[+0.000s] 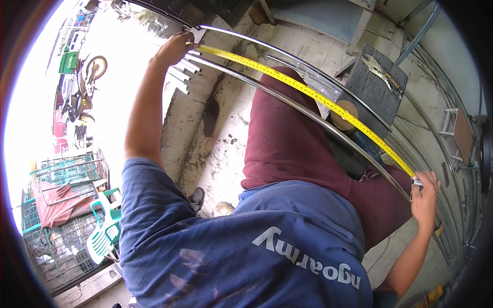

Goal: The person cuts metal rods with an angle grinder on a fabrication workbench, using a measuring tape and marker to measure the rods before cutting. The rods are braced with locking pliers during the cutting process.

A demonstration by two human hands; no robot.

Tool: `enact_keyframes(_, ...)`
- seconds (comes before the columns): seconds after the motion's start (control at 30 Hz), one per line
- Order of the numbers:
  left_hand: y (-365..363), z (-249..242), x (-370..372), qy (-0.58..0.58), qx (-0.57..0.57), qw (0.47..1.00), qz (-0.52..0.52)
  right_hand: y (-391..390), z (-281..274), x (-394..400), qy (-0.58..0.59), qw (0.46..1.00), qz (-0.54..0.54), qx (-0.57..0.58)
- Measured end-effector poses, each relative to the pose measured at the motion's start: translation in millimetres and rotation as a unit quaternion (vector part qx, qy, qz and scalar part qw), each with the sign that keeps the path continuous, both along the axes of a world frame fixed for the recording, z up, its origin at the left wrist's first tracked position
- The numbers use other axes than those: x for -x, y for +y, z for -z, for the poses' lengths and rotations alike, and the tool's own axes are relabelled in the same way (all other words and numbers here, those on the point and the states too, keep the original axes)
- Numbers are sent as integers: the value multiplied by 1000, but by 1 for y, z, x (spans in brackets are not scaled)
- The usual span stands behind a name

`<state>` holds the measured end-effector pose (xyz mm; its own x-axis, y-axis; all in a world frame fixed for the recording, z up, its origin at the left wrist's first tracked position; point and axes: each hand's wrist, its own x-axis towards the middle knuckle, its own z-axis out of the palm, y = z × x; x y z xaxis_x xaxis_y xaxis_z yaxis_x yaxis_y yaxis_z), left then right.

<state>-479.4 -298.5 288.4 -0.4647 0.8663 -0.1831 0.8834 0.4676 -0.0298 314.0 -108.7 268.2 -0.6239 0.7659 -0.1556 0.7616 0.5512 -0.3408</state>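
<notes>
A yellow measuring tape [308, 92] stretches diagonally between my two hands, above my legs. My left hand [177, 49], at the upper left, is closed on one end of it, beside the ends of several metal tubes. At the right, my right hand [425, 197] grips the tape's other end, with a small white and dark item at the fingers that I cannot make out. A shiny metal tube [295, 104] runs nearly parallel below the tape, across my thighs, its right end near my right hand. Another curved tube [287, 53] lies above the tape.
Locking pliers [377, 69] rest on a dark board [367, 90] past the tubes. A roll of brown tape [344, 114] sits beside it. Long bent tubes line the right side. At left are a green plastic chair [105, 226], wire cages [61, 246] and a motorcycle [82, 95].
</notes>
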Motion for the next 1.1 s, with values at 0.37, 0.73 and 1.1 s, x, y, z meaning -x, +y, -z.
enact_keyframes(0.37, -2, 7, 8, -12, 11, 1000, -14, -2, -3, 2, -5, 1000, -2, -16)
enact_keyframes(0.73, -5, 14, 16, -11, 7, 1000, -4, 0, -5, 0, -6, 1000, -2, -24)
enact_keyframes(1.1, -6, 7, 7, 15, 0, 1000, 0, 1, -7, 0, -8, 1000, 2, -28)
